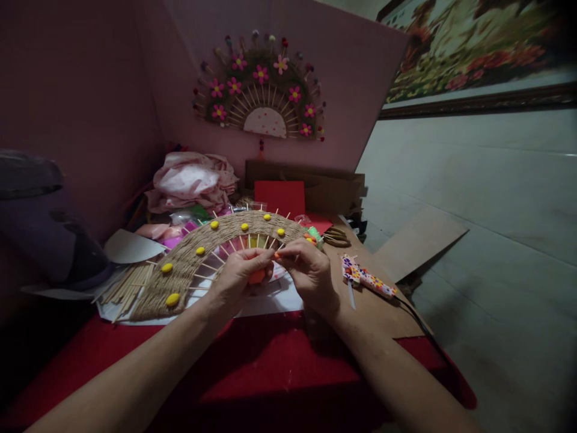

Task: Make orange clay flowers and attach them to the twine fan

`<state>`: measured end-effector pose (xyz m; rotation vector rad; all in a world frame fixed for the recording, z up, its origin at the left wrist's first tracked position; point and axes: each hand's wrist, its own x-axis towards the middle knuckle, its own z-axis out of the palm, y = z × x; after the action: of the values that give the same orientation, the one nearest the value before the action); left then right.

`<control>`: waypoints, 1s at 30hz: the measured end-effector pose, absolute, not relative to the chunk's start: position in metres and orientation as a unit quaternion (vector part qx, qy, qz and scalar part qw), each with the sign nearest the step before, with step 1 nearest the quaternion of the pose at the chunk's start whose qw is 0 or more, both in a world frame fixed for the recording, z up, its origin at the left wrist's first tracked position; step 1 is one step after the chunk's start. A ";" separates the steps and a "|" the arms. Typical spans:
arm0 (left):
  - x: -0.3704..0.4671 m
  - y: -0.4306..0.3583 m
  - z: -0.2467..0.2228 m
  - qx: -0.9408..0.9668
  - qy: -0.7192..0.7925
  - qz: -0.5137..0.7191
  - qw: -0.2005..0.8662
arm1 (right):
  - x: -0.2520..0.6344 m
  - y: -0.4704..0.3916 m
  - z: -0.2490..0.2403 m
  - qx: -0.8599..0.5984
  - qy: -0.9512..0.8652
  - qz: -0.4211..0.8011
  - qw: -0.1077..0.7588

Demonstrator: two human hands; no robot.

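Both my hands meet over the front of a fan-shaped piece (180, 282), an arch wrapped in brown twine with thin sticks and yellow dots (172, 299). My left hand (246, 270) is closed around an orange lump of soft, clay-like material (256, 276). Fingertips of my right hand (311, 270) pinch a small orange bit (276, 255), close to the left thumb. Small orange pieces (310, 239) show on the arch's right part, which my right hand partly hides. White paper (270, 304) lies beneath the fan.
To the right, a flower-patterned glue gun (367, 279) with a cord rests on brown cardboard (383, 319). Scissors (337, 236) lie behind it. Loose sticks (126, 291) are at left. A finished flowered fan (261, 90) hangs behind, above bundled pink cloth (192, 180) and red card (279, 197).
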<state>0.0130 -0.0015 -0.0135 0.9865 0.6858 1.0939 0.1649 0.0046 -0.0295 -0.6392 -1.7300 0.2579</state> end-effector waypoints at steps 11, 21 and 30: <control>0.012 -0.001 -0.015 0.445 0.306 0.487 0.686 | 0.165 0.004 -0.029 -0.282 -0.740 0.099 0.603; 0.013 -0.002 -0.014 0.446 0.316 0.479 0.687 | 0.166 0.004 -0.029 -0.287 -0.749 0.098 0.589; 0.012 0.000 -0.016 0.448 0.306 0.483 0.687 | 0.166 0.004 -0.028 -0.288 -0.752 0.104 0.584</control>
<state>0.0124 -0.0002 -0.0157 1.0032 0.6858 1.0806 0.1660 0.0039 -0.0281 -0.6715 -1.7539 0.2432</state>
